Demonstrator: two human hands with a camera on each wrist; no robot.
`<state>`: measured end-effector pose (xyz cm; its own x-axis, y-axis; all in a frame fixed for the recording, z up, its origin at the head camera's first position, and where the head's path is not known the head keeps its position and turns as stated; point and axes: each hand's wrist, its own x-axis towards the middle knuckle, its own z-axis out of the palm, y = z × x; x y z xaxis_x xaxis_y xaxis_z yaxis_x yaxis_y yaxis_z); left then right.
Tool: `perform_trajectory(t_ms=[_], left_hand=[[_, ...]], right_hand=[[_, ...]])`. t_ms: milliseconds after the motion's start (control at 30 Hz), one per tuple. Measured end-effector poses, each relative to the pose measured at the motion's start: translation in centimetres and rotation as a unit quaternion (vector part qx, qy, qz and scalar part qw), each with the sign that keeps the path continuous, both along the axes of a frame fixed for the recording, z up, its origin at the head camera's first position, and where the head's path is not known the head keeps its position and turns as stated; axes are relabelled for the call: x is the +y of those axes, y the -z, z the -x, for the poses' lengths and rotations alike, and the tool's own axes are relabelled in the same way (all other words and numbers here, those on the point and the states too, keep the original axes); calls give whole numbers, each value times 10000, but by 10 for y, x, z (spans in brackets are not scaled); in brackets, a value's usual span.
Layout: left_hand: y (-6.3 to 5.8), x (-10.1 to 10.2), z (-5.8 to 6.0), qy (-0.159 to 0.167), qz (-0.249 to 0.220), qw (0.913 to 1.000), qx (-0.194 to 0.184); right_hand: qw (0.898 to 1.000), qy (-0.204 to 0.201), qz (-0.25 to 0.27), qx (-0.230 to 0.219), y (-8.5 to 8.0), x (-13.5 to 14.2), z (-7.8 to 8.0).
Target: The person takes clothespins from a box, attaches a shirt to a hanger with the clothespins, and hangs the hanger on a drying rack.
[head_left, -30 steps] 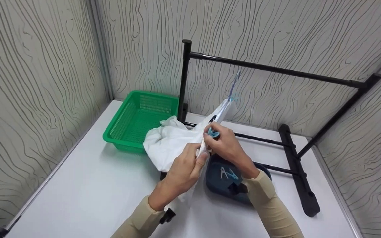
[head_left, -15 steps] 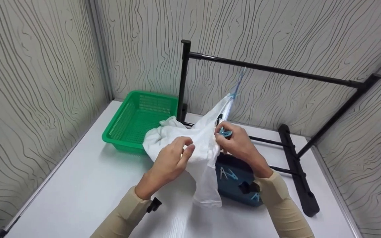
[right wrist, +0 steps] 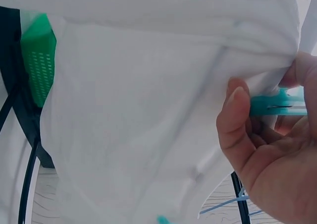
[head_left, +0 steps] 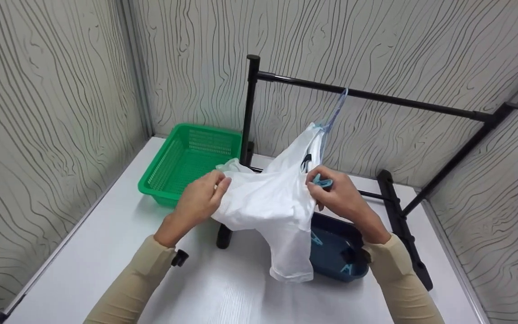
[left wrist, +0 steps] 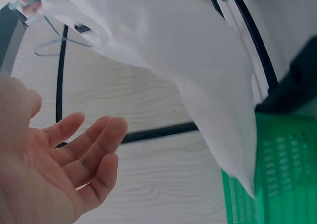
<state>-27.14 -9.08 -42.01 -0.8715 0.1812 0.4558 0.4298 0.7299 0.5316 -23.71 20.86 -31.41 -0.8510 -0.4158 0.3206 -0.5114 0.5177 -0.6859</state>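
- Left hand [head_left: 198, 195] raised at the white shirt's [head_left: 263, 198] left side, fingers loosely bent and apart, nothing gripped.
- Over on the other side, right hand [head_left: 339, 191] pinching a blue clothespin [head_left: 323, 182], right at the shirt's edge.
- And the shirt itself: on a hanger [head_left: 337, 109] hooked over the bar of the black rack [head_left: 398, 100], a sleeve drooping beside the navy tub [head_left: 337, 240], where more clothespins [head_left: 346, 269] lie.
- White table [head_left: 187, 288] underneath, walls [head_left: 200, 67] with wavy wood-grain lines behind and at the sides, green basket [head_left: 212, 141] at the back left.
- Left wrist view now: a clear gap between fingers and cloth, hard to judge from the head.
- Right wrist view: clothespin held in the fingers, a dark line faintly visible through the fabric.
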Motion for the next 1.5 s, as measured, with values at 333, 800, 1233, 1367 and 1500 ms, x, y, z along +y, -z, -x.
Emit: perform_trajectory(t_ms=[333, 800, 1233, 1367, 1500], left_hand=[[13, -43, 24, -314, 141, 9993, -168], [40, -97, 49, -955, 560, 9938, -117], [70, -135, 64, -1904, 715, 9709, -1266], [76, -144, 68, -2034, 765, 9666, -1356], [80, -150, 72, -2126, 675, 9623, -1557]], right_hand=[[9996, -225, -116, 80, -2, 9, -1], [9976, -406, -371, 426, 10, 43, 15], [9944, -162, -963, 406, 0, 59, 15], [9925, -145, -1155, 381, -10, 56, 8], [9919, -186, -1225, 271, -23, 52, -1]])
